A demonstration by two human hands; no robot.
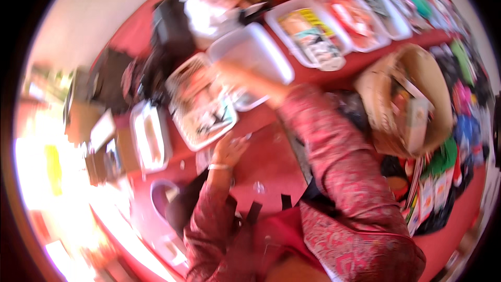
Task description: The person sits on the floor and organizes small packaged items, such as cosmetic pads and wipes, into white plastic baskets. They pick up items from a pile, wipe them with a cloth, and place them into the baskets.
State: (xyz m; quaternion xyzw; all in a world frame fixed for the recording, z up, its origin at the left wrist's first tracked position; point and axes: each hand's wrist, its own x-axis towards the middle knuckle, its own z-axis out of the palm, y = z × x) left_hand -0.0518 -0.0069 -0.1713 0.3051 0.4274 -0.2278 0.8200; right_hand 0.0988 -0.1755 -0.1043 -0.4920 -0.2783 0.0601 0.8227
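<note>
My right hand (232, 73) reaches across to the left, over the right side of a white plastic basket (183, 135) and the near edge of an empty-looking white tray (269, 57). Motion smears its fingers, so their grip and anything in them cannot be made out. Mixed small items, some orange and teal, lie in the basket. Just below the basket's near corner is my left hand (228, 150), with a pale bangle at the wrist. Its fingers look stretched out over the red surface (271, 151), and no held thing can be made out.
White trays of packets (313, 63) line the back. At right stands a woven basket (365, 86) with boxes inside, near bright packages (436, 190). A narrow white tray (166, 151), cardboard boxes (125, 146) and dark bags (151, 81) are at left. A purple-rimmed container (154, 193) sits near me.
</note>
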